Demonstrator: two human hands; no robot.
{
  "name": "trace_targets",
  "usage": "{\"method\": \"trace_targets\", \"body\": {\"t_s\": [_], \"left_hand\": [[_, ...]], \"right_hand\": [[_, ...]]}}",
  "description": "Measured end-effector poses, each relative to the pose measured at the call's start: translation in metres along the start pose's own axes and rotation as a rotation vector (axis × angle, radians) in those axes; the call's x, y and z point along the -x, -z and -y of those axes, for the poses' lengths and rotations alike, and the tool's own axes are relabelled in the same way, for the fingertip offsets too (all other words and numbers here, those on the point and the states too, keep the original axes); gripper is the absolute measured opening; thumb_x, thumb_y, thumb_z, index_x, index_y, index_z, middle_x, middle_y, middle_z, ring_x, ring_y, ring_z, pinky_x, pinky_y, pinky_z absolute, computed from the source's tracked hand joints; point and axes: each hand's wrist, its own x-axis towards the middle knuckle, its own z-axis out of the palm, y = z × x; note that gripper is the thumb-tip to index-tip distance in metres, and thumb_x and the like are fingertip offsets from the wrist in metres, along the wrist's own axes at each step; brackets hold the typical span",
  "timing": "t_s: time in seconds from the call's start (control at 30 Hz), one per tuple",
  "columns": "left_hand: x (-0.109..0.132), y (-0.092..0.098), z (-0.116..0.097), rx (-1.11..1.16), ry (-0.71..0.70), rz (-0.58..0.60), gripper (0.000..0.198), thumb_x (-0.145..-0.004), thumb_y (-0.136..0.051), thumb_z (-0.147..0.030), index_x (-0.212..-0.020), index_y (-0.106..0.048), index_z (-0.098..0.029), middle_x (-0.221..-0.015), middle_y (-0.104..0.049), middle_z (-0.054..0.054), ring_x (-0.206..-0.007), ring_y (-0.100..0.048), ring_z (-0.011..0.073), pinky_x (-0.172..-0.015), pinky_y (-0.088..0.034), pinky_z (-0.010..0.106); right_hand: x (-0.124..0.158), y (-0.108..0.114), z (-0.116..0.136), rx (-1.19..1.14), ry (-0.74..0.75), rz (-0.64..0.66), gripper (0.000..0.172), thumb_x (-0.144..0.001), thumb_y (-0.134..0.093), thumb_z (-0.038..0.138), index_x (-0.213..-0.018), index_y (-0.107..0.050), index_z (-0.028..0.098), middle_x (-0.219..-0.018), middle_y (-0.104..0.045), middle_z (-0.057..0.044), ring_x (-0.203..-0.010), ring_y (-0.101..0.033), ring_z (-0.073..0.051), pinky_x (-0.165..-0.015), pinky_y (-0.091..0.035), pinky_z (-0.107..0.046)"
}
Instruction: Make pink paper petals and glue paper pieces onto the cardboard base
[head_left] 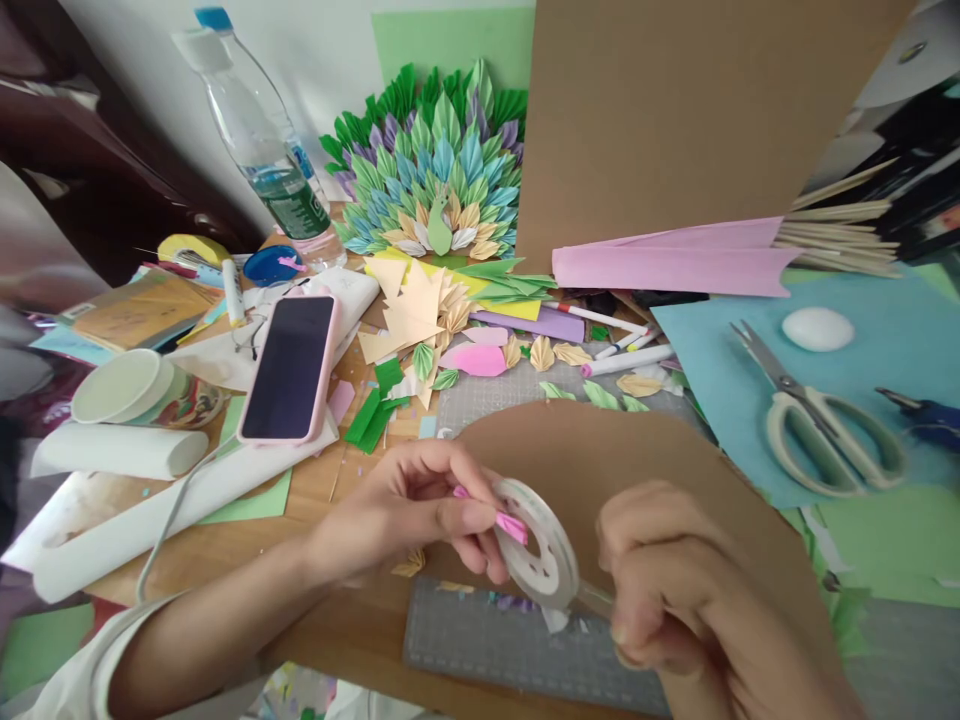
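On a littered wooden desk (367, 640) against a white wall (315, 60), the left hand (450, 515) pinches pink paper (511, 526) and a tape roll (541, 577) above cardboard (562, 450); the right hand (675, 580), fingers curled, grips its drawn-out strip (595, 598).

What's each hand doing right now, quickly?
Left hand: closed, holding the tape roll and a pink piece.
Right hand: closed, gripping the pulled-out tape strip.

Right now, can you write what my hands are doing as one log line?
left hand: holds tape roll, pink piece | right hand: holds tape strip | near: curved brown cardboard
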Motion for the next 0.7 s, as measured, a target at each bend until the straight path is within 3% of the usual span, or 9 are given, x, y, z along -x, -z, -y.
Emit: {"method": "trace_targets", "body": {"t_s": [0.13,0.27,0.33,0.43,0.5,0.57,0.7], "left_hand": [[-0.002,0.004,0.0,0.064,0.071,-0.036,0.007,-0.084,-0.072,-0.014,-0.079,-0.07,-0.01,-0.071,-0.074,0.005,-0.063,-0.073,0.0103,-0.055,-0.053,0.008],[-0.002,0.005,0.001,0.103,0.095,-0.09,0.008,-0.084,-0.072,-0.015,-0.079,-0.069,-0.01,-0.071,-0.073,0.005,-0.065,-0.073,0.0105,-0.058,-0.054,0.008],[0.001,0.002,0.001,0.108,0.098,-0.12,0.008,-0.085,-0.072,-0.016,-0.08,-0.068,-0.011,-0.073,-0.073,0.005,-0.067,-0.074,0.011,-0.06,-0.055,0.009],[0.008,-0.006,-0.001,0.085,0.106,-0.13,0.01,-0.084,-0.073,-0.017,-0.081,-0.067,-0.01,-0.074,-0.074,0.006,-0.068,-0.074,0.0122,-0.06,-0.055,0.01],[0.013,-0.015,-0.003,0.055,0.113,-0.138,0.011,-0.083,-0.074,-0.018,-0.081,-0.067,-0.01,-0.075,-0.074,0.007,-0.067,-0.074,0.0124,-0.06,-0.056,0.011],[0.019,-0.024,-0.005,0.021,0.11,-0.143,0.012,-0.083,-0.074,-0.018,-0.08,-0.067,-0.01,-0.074,-0.075,0.007,-0.067,-0.074,0.0119,-0.06,-0.055,0.011],[0.03,-0.035,-0.006,-0.019,0.07,-0.129,0.009,-0.085,-0.072,-0.017,-0.083,-0.068,-0.01,-0.074,-0.075,0.006,-0.069,-0.074,0.011,-0.061,-0.055,0.009]], "right_hand": [[0.0,0.006,0.002,0.03,0.065,-0.073,0.008,-0.094,-0.054,0.016,-0.094,-0.05,0.023,-0.084,-0.052,0.001,-0.08,-0.06,-0.012,-0.072,-0.054,-0.023],[-0.004,0.005,0.004,-0.051,0.104,-0.273,0.023,-0.084,-0.057,0.004,-0.09,-0.048,0.024,-0.084,-0.052,0.002,-0.073,-0.057,-0.012,-0.072,-0.055,-0.029],[-0.003,0.005,0.002,-0.025,0.088,-0.341,0.026,-0.082,-0.057,0.004,-0.098,-0.052,0.023,-0.088,-0.054,-0.001,-0.078,-0.057,-0.015,-0.072,-0.055,-0.031],[0.0,0.005,-0.002,0.116,0.03,-0.253,0.031,-0.084,-0.061,0.014,-0.113,-0.056,0.023,-0.1,-0.057,-0.007,-0.089,-0.06,-0.019,-0.072,-0.056,-0.03],[0.0,0.004,-0.002,0.136,0.016,-0.157,0.028,-0.086,-0.061,0.02,-0.114,-0.058,0.024,-0.103,-0.058,-0.007,-0.091,-0.061,-0.019,-0.072,-0.057,-0.028],[0.0,0.004,0.002,0.078,0.011,-0.126,0.019,-0.089,-0.059,0.019,-0.107,-0.06,0.024,-0.099,-0.06,-0.005,-0.09,-0.063,-0.016,-0.073,-0.056,-0.025],[-0.002,0.002,0.015,0.089,0.064,-0.206,0.011,-0.09,-0.056,0.013,-0.087,-0.061,0.022,-0.085,-0.061,-0.001,-0.075,-0.061,-0.01,-0.063,-0.052,-0.018]]}}
